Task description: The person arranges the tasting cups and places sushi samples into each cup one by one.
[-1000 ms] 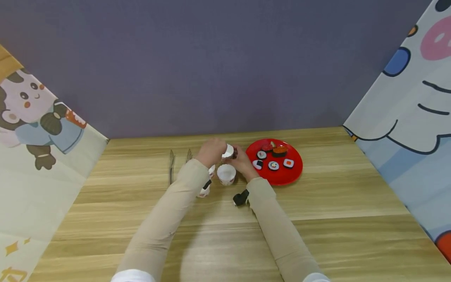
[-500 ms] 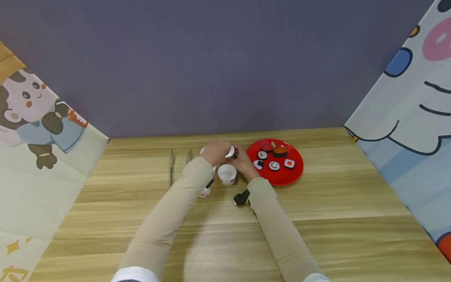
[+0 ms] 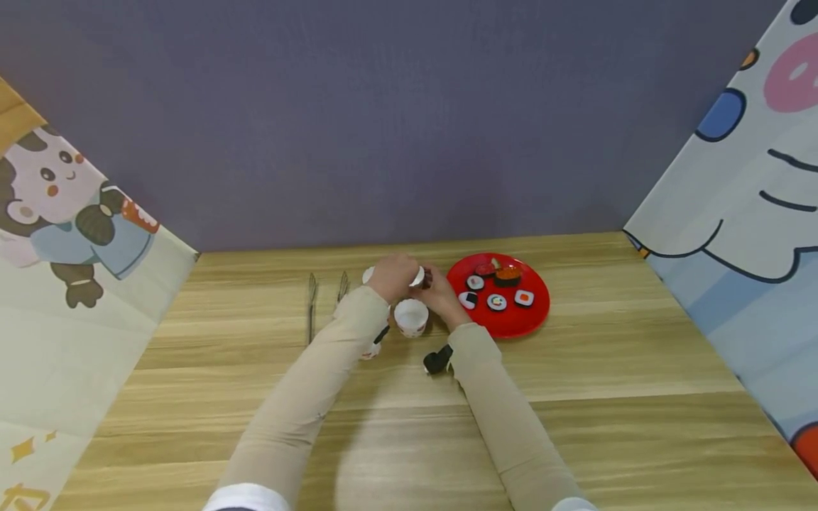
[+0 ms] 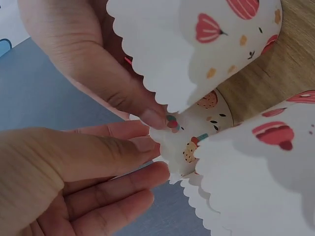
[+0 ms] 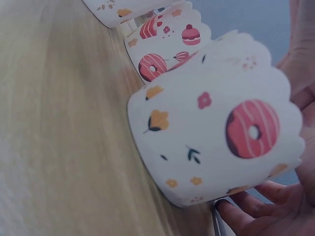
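A person's left hand (image 3: 393, 275) and right hand (image 3: 439, 292) pinched the scalloped rim of a cup (image 4: 197, 123), thumbs and fingertips closed on its edge, left of a red plate (image 3: 517, 323) on a wooden table (image 3: 607, 319). At least three other cups (image 3: 412, 330) were nearby, one just in front; pink doughnuts and orange flowers showed among their prints. Two whisks (image 3: 311, 305) lay farther left. At least six sushi pieces (image 3: 496, 302) sat on the plate. An orange wall mark (image 3: 25, 495) was cut off, unreadable.
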`<action>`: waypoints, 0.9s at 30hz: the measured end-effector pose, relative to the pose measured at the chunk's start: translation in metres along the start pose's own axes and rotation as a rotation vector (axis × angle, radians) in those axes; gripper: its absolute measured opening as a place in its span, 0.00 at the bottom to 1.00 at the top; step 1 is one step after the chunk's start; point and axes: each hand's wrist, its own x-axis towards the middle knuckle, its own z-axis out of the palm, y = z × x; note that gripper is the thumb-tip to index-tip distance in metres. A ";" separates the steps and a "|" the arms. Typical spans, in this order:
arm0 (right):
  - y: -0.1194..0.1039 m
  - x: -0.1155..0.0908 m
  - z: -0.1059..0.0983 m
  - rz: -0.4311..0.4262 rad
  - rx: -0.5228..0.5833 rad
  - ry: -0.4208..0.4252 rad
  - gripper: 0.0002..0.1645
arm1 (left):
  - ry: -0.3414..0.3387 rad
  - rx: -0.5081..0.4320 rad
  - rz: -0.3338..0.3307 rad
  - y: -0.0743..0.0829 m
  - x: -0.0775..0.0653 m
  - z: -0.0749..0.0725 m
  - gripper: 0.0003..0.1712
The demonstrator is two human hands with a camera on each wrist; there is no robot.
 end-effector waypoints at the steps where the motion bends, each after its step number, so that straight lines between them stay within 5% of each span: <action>1: 0.000 0.000 0.000 -0.001 0.004 0.000 0.36 | -0.004 -0.003 0.002 0.000 0.000 0.000 0.11; 27: -0.001 0.001 -0.002 0.027 0.022 -0.041 0.38 | -0.008 0.029 -0.034 0.000 0.001 0.000 0.09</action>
